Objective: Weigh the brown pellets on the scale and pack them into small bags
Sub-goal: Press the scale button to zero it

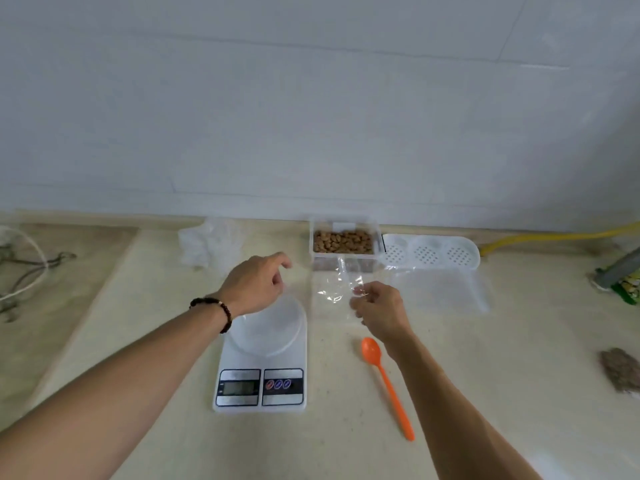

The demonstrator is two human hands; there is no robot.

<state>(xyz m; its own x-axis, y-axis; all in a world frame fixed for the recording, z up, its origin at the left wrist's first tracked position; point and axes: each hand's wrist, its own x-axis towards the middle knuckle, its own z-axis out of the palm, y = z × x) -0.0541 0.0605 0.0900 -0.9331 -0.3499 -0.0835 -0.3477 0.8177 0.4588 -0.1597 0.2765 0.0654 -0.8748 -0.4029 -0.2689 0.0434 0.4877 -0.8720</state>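
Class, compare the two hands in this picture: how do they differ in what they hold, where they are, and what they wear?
The right hand pinches a clear small bag; the left hand seems to hold nothing, its fingers loosely curled. The left hand is above the clear bowl on the scale; the right hand is beside the scale, above the orange spoon. The left wrist wears a dark bead bracelet; the right wrist is bare. Both reach forward over the counter.

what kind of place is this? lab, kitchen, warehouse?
Probably a home kitchen counter, not a lab: pale stone-look countertop against a plain wall, a digital kitchen scale with a clear bowl on it, an orange plastic spoon, and a white perforated rack at the back.
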